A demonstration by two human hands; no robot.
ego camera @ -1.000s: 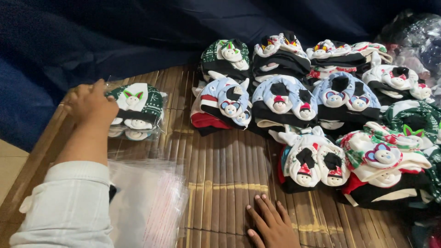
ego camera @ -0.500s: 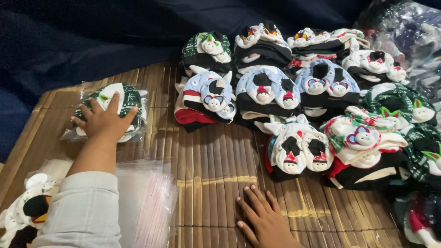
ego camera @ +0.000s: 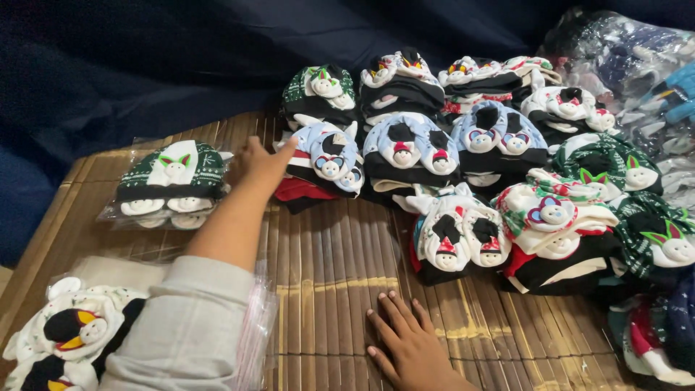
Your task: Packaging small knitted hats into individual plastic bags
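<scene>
The left hand (ego camera: 262, 161) is extended across the bamboo mat (ego camera: 326, 261), fingers open and loosely spread, gripping nothing; its fingertips reach the near-left edge of the blue hat stack (ego camera: 327, 156), at or just short of contact. The bagged hats (ego camera: 168, 185), a green-topped bundle sealed in clear plastic, lie on the mat to the left of the blue hat stack, just beside the forearm and apart from the hand. The right hand (ego camera: 409, 344) rests flat on the mat below and right of the blue hat stack, fingers spread and holding nothing. Loose empty bags (ego camera: 250, 340) lie under the left sleeve. Probable faults: a one-sided pull may topple the blue hat stack into adjacent piles, and the sleeve may drag the slippery empty bags off the mat.
</scene>
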